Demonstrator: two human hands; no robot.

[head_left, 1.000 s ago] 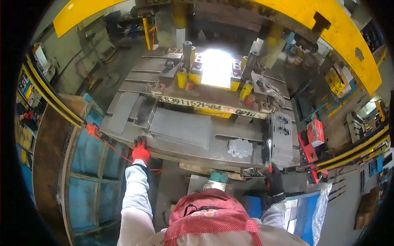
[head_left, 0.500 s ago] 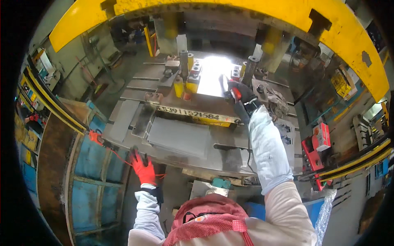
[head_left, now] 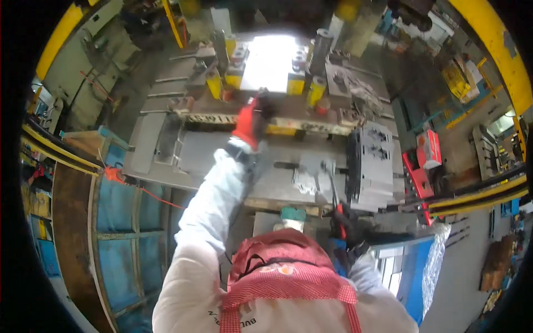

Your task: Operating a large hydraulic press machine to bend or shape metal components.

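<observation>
My left hand, in a red glove with dark fingertips, reaches over the front edge of the press die, just before a brightly lit area. Motion smears its fingers, so I cannot tell what they touch. My right hand, in a dark glove, is back near the table's front edge, closed round a red-handled tool with a long thin metal shaft; its exact kind is unclear. By the tool's far end lies a blurred light-grey piece with a ragged outline. Flat grey metal sheets lie left of it.
Stacked cut metal plates stand at the table's right side. Guide posts and yellow blocks rise from the die. Yellow-black bars flank the press. A red rack stands beyond the right edge, a blue-panelled frame at left.
My right hand has drawn back from the die to the front edge with the tool. My left hand has moved forward from the table's front to the die. The view has shifted.
</observation>
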